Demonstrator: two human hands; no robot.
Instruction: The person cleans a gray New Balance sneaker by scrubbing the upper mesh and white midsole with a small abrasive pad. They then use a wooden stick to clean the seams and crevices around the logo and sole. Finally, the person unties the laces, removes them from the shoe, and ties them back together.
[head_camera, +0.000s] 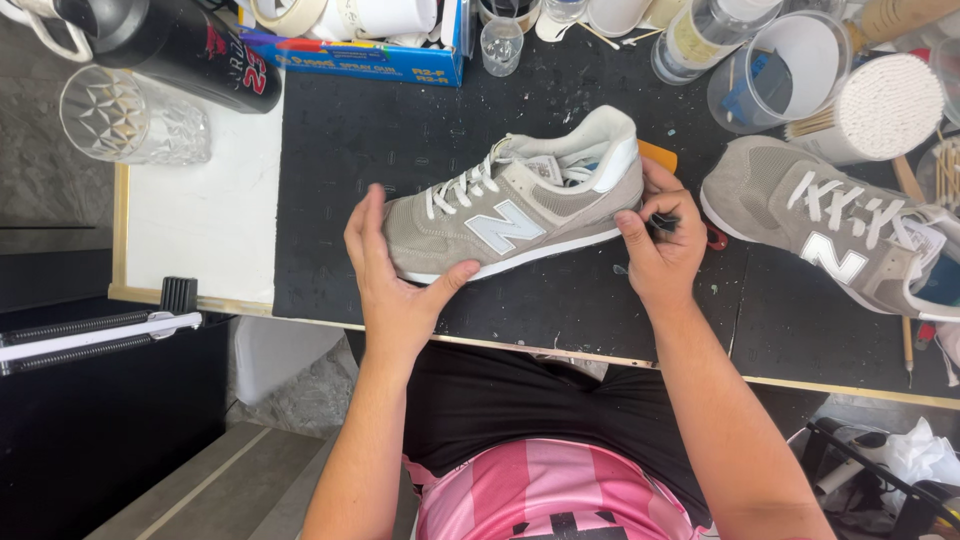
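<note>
The left hand (395, 285) cups the toe of a grey sneaker (515, 205), palm under the front of the sole, thumb pressed along the white midsole and fingers curled up over the far side of the toe; this propped grip tips the shoe onto its edge so that its outer side faces up toward the camera. The right hand (660, 250) closes at the heel, thumb and forefinger pinched around a small dark tool (665, 222) whose tip meets the back of the sole, though what kind of tool it is stays too small to tell. The sneaker sits over the middle of the black work mat (400, 130), held up rather than lying flat. Its grey twin (850, 235) lies on its side well to the right, apart from the right hand, with a red-handled item (716, 238) just beside the knuckles. Bare mat lies open ahead of the toe and to the left, up to the mat's edge against a white board (210, 220). The far edge is crowded: a cut-glass tumbler (130, 115), a dark bottle (190, 45), a blue box (370, 55), a small clear cup (500, 45) and a tub of cotton swabs (885, 105). The near table edge (560, 352) runs close beneath both wrists.
</note>
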